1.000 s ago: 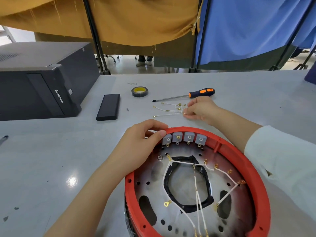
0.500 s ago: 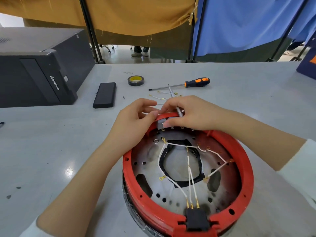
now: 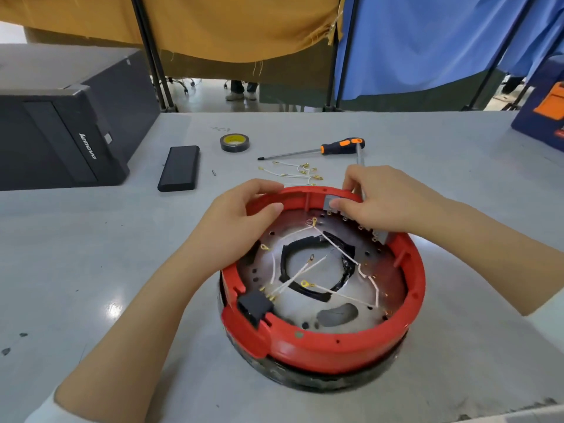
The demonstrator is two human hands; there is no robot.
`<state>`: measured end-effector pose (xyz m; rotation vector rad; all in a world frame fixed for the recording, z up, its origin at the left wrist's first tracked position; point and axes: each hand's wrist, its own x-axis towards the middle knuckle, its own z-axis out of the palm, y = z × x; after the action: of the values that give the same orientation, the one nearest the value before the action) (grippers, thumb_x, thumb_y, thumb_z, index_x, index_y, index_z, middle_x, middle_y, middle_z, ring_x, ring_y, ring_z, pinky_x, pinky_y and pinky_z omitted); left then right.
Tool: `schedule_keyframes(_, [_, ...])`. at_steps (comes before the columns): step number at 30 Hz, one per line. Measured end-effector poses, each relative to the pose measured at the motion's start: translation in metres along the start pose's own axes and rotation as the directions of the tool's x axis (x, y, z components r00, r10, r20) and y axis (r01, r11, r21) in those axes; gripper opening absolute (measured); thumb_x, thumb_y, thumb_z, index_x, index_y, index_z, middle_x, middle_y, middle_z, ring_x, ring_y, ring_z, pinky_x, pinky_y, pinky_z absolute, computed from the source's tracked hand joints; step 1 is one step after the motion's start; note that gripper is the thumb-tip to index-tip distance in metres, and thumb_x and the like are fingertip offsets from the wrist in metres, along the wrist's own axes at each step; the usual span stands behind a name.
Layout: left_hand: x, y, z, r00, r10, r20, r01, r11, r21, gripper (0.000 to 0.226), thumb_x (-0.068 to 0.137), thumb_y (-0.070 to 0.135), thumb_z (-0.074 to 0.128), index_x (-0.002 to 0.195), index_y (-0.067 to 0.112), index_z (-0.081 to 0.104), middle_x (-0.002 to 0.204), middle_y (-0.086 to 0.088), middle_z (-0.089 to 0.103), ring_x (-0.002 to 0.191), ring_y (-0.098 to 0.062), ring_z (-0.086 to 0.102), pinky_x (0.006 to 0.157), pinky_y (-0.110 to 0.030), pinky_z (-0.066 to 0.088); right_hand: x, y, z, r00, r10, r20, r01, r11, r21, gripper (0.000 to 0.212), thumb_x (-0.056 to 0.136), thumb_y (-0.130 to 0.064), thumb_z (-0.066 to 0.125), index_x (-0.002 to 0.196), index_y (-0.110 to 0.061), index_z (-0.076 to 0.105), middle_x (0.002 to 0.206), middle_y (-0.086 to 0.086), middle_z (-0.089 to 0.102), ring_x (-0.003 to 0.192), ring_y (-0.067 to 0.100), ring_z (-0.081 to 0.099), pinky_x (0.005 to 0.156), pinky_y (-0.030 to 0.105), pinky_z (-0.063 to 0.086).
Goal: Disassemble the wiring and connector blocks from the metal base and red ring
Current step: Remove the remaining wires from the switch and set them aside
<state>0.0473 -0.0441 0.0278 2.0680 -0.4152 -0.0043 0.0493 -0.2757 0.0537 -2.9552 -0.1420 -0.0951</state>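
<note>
My left hand (image 3: pixel 241 215) grips the far-left arc of the red ring (image 3: pixel 335 346), fingers curled over the outside of the rim and thumb pressed on its inner face, steadying the whole unit on the worktop (image 3: pixel 91 270). My right hand (image 3: pixel 387 206) is at the far-right arc, thumb pressing the top of the grey connector blocks (image 3: pixel 331 203) where they sit against the inner wall of the ring; the other fingers curl over the rim behind them, and a slim metal tool (image 3: pixel 360 160) stands up from that grip, though I cannot tell how firmly it is held.

The row of blocks runs along the ring's curve, from under my thumb away to the right and toward me, most of it hidden beneath my palm. So the right hand is the one on them, and I judge the pull has to go inward and up, away from the wall.

The white wires (image 3: pixel 305 270) still cross the metal base (image 3: pixel 305 306), fanning from the black connector (image 3: pixel 254 306) at the near-left rim. Loose wires already removed (image 3: pixel 299 172) lie beyond the ring beside the orange-handled screwdriver (image 3: pixel 317 149).
</note>
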Motion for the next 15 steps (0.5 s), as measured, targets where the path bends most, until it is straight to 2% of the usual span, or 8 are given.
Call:
schedule_keyframes(4, [0.002,-0.005,-0.004,0.999,-0.026,0.023,0.024,0.998,0.049,0.035,0.092,0.021,0.056,0.123,0.036,0.055,0.121,0.019,0.059,0.11,0.001,0.056,0.103,-0.031,0.041,-0.005,0.0,-0.009,0.983,0.12,0.136,-0.114,0.992,-0.051,0.036,0.084,-0.058,0.053,0.078,-0.023,0.045,0.076,-0.003,0.056,0.069,0.013,0.054,0.054,0.029,0.036])
schedule_keyframes(6, [0.002,-0.007,-0.007,0.998,-0.043,0.039,0.041,0.998,0.046,0.04,0.091,0.012,0.054,0.123,0.035,0.055,0.117,0.017,0.062,0.108,0.0,0.058,0.103,-0.032,0.042,-0.008,-0.004,-0.018,0.954,0.169,0.246,-0.147,0.983,-0.108,0.043,0.084,-0.06,0.051,0.082,-0.017,0.054,0.074,0.001,0.062,0.061,0.014,0.062,0.049,0.025,0.037])
schedule_keyframes(8, [0.002,-0.008,-0.009,0.998,-0.043,0.056,0.039,0.997,0.064,0.044,0.09,0.008,0.053,0.123,0.036,0.055,0.111,0.02,0.063,0.102,0.003,0.059,0.101,-0.029,0.043,-0.011,-0.01,-0.026,0.957,0.165,0.24,-0.105,0.964,-0.245,0.055,0.082,-0.068,0.047,0.091,-0.015,0.059,0.079,0.0,0.064,0.071,0.018,0.065,0.056,0.027,0.042])
schedule_keyframes(10, [0.002,-0.008,-0.01,0.997,-0.041,0.065,0.036,0.997,0.064,0.045,0.09,0.007,0.052,0.123,0.036,0.053,0.109,0.02,0.065,0.101,0.004,0.06,0.099,-0.028,0.044,-0.012,-0.017,-0.027,0.993,0.073,0.094,-0.035,0.935,-0.353,0.056,0.08,-0.073,0.043,0.099,-0.021,0.055,0.085,-0.003,0.057,0.085,0.021,0.059,0.065,0.032,0.043])
schedule_keyframes(11, [0.002,-0.008,-0.01,0.997,-0.04,0.066,0.037,0.998,0.051,0.045,0.09,0.007,0.052,0.123,0.036,0.053,0.108,0.019,0.066,0.1,0.002,0.061,0.098,-0.029,0.045,-0.01,-0.023,-0.025,0.999,-0.002,0.039,0.015,0.946,-0.323,0.054,0.082,-0.072,0.044,0.103,-0.023,0.053,0.089,-0.003,0.057,0.088,0.022,0.057,0.068,0.033,0.044])
schedule_keyframes(13, [0.002,-0.006,-0.009,0.997,-0.042,0.062,0.041,0.999,0.011,0.044,0.089,0.005,0.052,0.121,0.035,0.053,0.104,0.02,0.069,0.095,-0.001,0.064,0.094,-0.032,0.048,-0.006,-0.038,-0.018,0.987,-0.154,0.052,0.161,0.975,-0.15,0.042,0.089,-0.06,0.046,0.111,-0.025,0.052,0.102,0.0,0.06,0.093,0.022,0.056,0.076,0.035,0.046])
schedule_keyframes(15, [0.002,-0.004,-0.008,0.998,-0.041,0.049,0.042,0.999,-0.022,0.044,0.088,0.003,0.053,0.12,0.033,0.053,0.101,0.02,0.07,0.091,-0.004,0.067,0.09,-0.032,0.051,0.0,-0.05,-0.008,0.962,-0.247,0.118,0.256,0.964,-0.068,0.033,0.094,-0.048,0.048,0.115,-0.023,0.05,0.108,0.002,0.059,0.09,0.02,0.052,0.076,0.036,0.044])
